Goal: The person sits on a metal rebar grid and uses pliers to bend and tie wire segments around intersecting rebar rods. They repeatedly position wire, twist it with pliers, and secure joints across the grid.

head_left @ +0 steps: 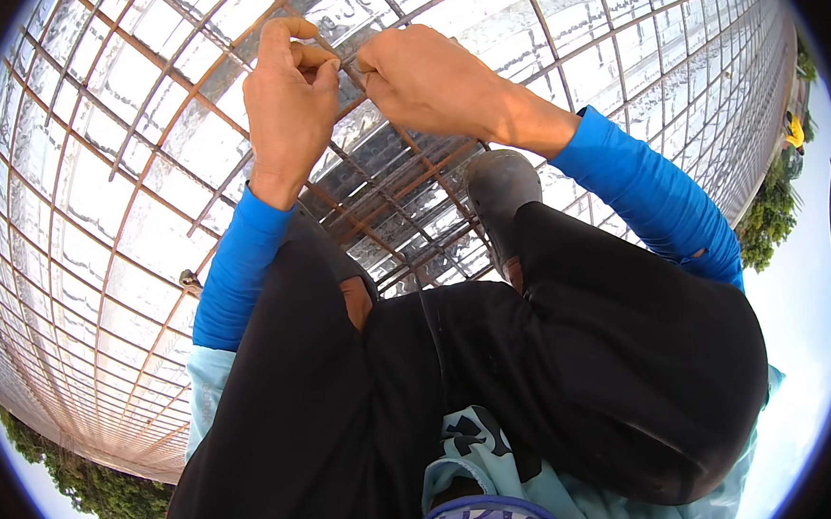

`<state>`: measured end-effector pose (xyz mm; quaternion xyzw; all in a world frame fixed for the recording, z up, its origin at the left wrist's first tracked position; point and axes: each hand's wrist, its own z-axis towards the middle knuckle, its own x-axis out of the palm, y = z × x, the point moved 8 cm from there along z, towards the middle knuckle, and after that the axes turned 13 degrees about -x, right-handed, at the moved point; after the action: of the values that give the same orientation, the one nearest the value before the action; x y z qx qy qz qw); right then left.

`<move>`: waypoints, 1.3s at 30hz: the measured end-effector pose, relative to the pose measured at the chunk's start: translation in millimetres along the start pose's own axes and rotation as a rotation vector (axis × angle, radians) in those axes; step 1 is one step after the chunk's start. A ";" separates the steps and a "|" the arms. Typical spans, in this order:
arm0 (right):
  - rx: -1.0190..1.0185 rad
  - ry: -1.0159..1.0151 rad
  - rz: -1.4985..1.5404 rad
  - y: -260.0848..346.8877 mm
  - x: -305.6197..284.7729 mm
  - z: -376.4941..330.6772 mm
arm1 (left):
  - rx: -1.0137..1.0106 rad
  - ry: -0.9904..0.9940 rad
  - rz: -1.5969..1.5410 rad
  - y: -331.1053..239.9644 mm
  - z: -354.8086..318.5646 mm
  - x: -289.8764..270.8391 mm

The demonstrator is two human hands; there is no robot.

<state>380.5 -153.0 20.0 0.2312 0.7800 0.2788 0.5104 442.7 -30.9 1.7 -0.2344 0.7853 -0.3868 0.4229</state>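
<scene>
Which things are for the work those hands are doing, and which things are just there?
Seem part of the work:
left hand, curled closed
right hand, curled closed
grid of rusty bars, right by both hands

Seem just there:
brown lump on the grid, too small to name
green trees, beyond the grid
small yellow figure, far off

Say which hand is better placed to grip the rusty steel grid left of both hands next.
Probably the bare left hand: it is nearer that part of the rusty steel grid; the bare right hand would have to reach past it.
</scene>
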 end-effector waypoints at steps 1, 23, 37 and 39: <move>0.043 -0.019 0.096 -3.2 1.0 -0.4 | 0.028 -0.015 -0.034 -1.4 -3.3 0.6; 0.188 -0.095 0.457 -3.5 5.6 0.0 | -0.078 0.022 -0.401 40.5 -5.7 12.6; 0.298 -0.258 0.412 -34.6 4.7 -24.3 | -0.081 -0.020 -0.082 26.6 -1.4 12.1; 0.284 -0.293 0.384 -38.2 3.6 -26.1 | -0.097 -0.051 -0.099 28.1 -2.9 11.5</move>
<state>352.2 -184.1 0.3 0.4816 0.6710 0.2219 0.5182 432.9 -21.1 -25.5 -0.3031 0.7795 -0.3626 0.4112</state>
